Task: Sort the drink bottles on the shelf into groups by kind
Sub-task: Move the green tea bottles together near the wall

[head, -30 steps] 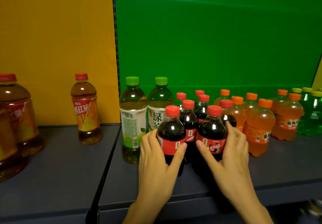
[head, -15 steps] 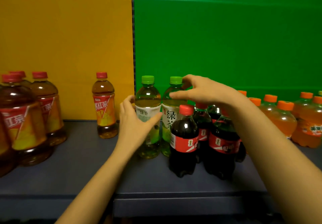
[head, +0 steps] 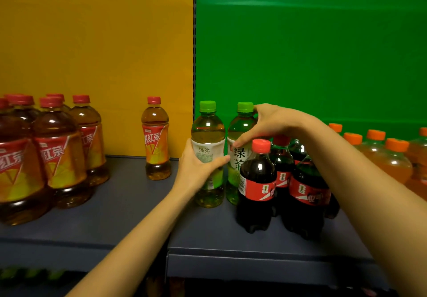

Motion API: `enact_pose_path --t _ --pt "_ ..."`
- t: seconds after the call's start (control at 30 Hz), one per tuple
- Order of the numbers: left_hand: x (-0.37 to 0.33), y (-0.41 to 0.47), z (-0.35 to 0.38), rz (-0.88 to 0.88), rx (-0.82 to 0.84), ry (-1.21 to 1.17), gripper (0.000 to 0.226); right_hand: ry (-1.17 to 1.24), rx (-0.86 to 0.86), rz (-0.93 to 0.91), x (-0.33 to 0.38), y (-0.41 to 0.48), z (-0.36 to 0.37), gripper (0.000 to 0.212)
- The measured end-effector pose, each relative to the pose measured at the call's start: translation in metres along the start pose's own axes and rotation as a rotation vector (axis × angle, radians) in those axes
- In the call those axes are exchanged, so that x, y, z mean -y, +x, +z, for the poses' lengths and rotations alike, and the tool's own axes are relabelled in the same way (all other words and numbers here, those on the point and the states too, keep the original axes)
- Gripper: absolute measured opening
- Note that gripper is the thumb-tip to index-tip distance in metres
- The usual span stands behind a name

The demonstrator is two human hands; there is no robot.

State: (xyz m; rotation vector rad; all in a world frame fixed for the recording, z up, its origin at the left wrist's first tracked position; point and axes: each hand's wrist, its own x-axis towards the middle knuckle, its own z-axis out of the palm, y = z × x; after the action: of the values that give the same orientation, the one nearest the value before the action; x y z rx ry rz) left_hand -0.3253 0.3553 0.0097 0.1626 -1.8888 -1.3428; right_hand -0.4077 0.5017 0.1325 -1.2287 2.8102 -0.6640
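Two green tea bottles with green caps stand side by side mid-shelf. My left hand (head: 198,169) is wrapped around the label of the left green tea bottle (head: 208,132). My right hand (head: 265,125) grips the upper part of the right green tea bottle (head: 240,125), fingers behind its neck, thumb on its label. Several cola bottles (head: 257,185) with red caps stand just right of them, under my right forearm. A single iced red tea bottle (head: 156,139) stands left of the green teas. Several larger red tea bottles (head: 60,153) cluster at far left.
Orange soda bottles (head: 390,160) with orange caps fill the right end of the dark shelf (head: 129,206). A yellow back panel is behind the left half, a green one behind the right. Bare shelf lies between the red tea cluster and the single red tea.
Both hands left the cola bottles and moved up and left to the two green tea bottles, then closed on them. The view shifted left, showing more red tea bottles.
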Motion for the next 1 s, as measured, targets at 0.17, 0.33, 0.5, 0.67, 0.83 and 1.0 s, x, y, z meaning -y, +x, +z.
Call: enact_pose_path --t 0.17,0.33,0.5,0.67,0.83,1.0 --pt "-0.021 -0.002 -0.022 0.133 -0.087 -0.07 0.069 0.179 -0.112 -0.085 0.011 -0.007 -0.012 0.099" --pt "-0.053 -0.004 -0.062 0.233 -0.157 -0.089 0.071 0.464 -0.18 -0.24 0.035 -0.016 -0.024 0.095" --pt "-0.069 -0.007 -0.118 0.261 -0.206 -0.056 0.077 0.716 -0.316 -0.405 0.075 -0.019 -0.013 0.084" --pt "-0.069 -0.021 -0.182 0.239 -0.291 -0.021 0.064 0.958 -0.36 -0.499 0.127 -0.015 0.02 0.072" --pt "-0.061 -0.043 -0.257 0.197 -0.357 -0.004 0.065 1.169 -0.352 -0.525 0.187 -0.015 0.068 0.064" --pt "-0.051 -0.065 -0.337 0.184 -0.421 0.069 0.058 1.379 -0.358 -0.499 0.245 -0.017 0.117 0.057"
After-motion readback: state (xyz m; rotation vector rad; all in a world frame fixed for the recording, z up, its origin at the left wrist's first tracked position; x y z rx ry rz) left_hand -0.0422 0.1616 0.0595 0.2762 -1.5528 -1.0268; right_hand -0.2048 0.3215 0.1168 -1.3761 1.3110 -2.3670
